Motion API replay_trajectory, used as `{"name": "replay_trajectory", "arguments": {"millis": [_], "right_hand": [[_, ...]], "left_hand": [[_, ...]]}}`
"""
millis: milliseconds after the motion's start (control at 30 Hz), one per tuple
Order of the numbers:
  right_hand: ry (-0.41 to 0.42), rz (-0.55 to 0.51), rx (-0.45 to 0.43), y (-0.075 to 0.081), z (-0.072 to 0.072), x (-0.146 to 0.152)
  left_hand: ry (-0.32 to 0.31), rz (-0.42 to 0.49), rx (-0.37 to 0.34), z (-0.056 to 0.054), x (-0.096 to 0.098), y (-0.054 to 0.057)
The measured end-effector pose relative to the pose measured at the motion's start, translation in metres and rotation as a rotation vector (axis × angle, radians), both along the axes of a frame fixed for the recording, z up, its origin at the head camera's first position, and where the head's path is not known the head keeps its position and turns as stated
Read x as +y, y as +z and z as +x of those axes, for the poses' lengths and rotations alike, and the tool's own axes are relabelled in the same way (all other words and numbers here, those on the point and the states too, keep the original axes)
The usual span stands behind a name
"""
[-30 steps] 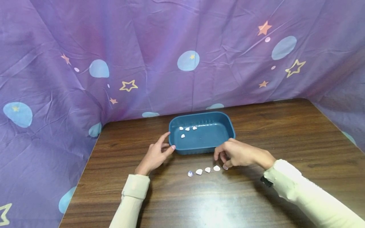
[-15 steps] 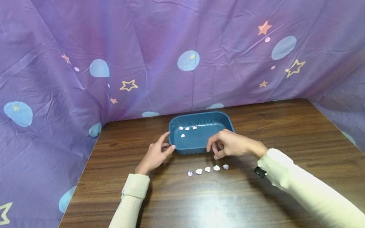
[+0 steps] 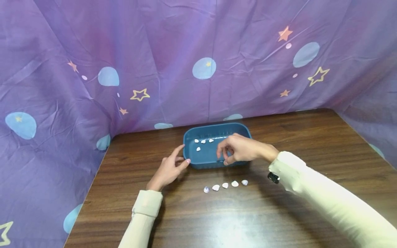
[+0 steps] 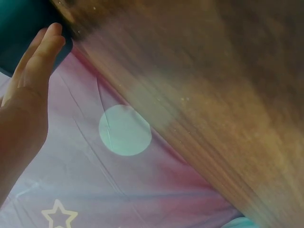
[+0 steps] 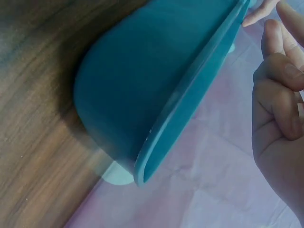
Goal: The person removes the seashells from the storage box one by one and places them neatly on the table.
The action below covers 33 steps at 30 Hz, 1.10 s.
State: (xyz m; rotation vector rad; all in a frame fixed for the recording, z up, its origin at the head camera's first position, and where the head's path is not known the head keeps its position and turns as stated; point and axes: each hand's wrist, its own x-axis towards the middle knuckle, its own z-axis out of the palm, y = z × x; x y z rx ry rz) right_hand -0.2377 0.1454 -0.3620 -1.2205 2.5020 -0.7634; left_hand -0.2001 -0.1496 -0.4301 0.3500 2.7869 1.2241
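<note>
A blue plastic basin (image 3: 204, 162) stands on the table with several small white seashells (image 3: 203, 141) on the left part of its floor. My left hand (image 3: 167, 172) rests against the basin's left end, thumb at the front corner and fingers along the side, fingers fairly straight. My right hand (image 3: 238, 148) hovers over the basin's front rim, fingers loosely bent and nothing seen between them; the right wrist view shows these bent fingers (image 5: 278, 90) above the basin rim (image 5: 173, 102). Several more seashells (image 3: 225, 185) lie in a row on the table before the basin, the end ones purplish.
The brown wooden table (image 3: 130, 193) reaches back to a purple curtain (image 3: 173, 69) printed with stars and blue spots, close behind the basin. A black object (image 3: 273, 177) sits at the right sleeve cuff.
My right hand has let go of the seashell at the row's right end and moved up and left over the basin. My left hand has stayed at the basin.
</note>
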Motion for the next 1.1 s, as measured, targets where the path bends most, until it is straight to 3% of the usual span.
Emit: {"name": "replay_trajectory", "arguments": {"millis": [600, 1100], "right_hand": [[-0.028, 0.052, 0.03, 0.012, -0.022, -0.009], [-0.094, 0.055, -0.004, 0.014, -0.053, -0.011]], "left_hand": [[-0.001, 0.003, 0.01, 0.001, 0.001, 0.001], [0.001, 0.002, 0.023, 0.001, 0.001, -0.001]]}}
